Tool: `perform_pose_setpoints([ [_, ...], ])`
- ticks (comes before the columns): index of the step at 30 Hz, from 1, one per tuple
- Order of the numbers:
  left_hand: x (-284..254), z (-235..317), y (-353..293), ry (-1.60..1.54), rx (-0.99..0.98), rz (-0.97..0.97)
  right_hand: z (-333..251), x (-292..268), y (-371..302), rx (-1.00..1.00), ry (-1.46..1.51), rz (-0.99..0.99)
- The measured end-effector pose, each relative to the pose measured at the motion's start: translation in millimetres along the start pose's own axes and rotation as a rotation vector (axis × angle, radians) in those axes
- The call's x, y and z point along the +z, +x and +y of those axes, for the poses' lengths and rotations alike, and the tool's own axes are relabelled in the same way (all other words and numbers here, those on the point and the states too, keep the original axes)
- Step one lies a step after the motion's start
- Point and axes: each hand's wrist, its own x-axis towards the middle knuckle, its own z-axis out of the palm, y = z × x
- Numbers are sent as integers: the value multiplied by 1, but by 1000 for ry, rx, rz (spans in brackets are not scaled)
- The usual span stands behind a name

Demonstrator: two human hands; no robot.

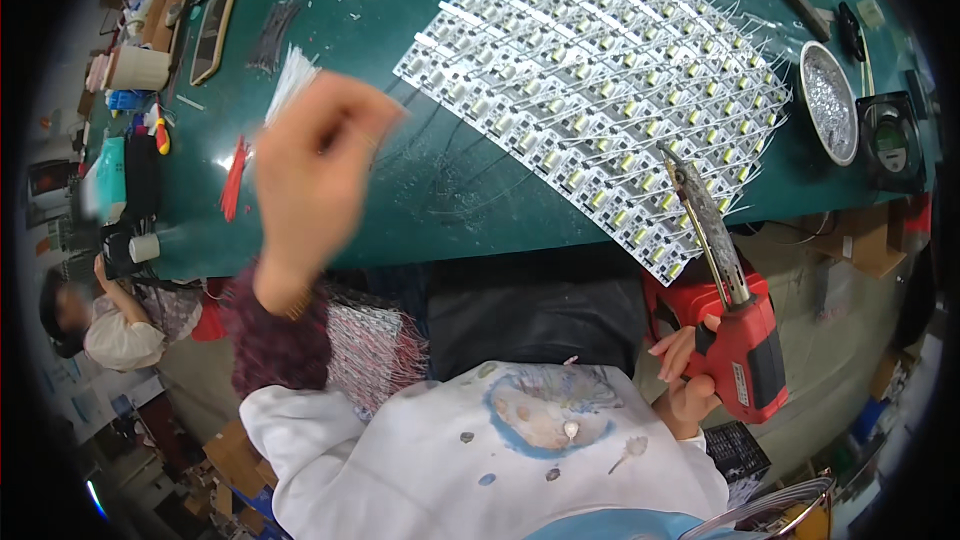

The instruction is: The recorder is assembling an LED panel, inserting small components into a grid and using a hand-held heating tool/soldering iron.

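Note:
My right hand (690,375) is wrapped round the handle of a red and black soldering gun (745,360). The long metal nose of the gun reaches up over a large sheet of white circuit boards (560,70). Rows of small yellowish parts and short thin wires cover the sheet. My left hand (315,175), blurred by motion, is over the table left of the sheet, thumb and fingers drawn together. Whatever may be in that pinch cannot be made out. Beside it lie a bundle of white wires (292,80) and a bundle of red wires (233,180).
Dark wires (274,35) and a phone-like framed device (214,32) lie on the green table (380,210). At the right are a foil-lined bowl (828,103), a black device (890,140) and a screwdriver (850,32). Another person (125,330) sits at far left.

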Motion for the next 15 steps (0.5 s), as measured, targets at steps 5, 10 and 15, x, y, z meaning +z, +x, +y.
perform_pose_setpoints([
  [5, 63, 18, -46, -91, 110, -59, -4, -7, -3, 16, 13, -139],
  [10, 90, 12, -67, 27, 70, 28, 17, -28, -3, -44, 202, -413],
  [15, 107, 14, -70, 104, 117, 166, 18, -23, -6, 60, 202, -432],
])
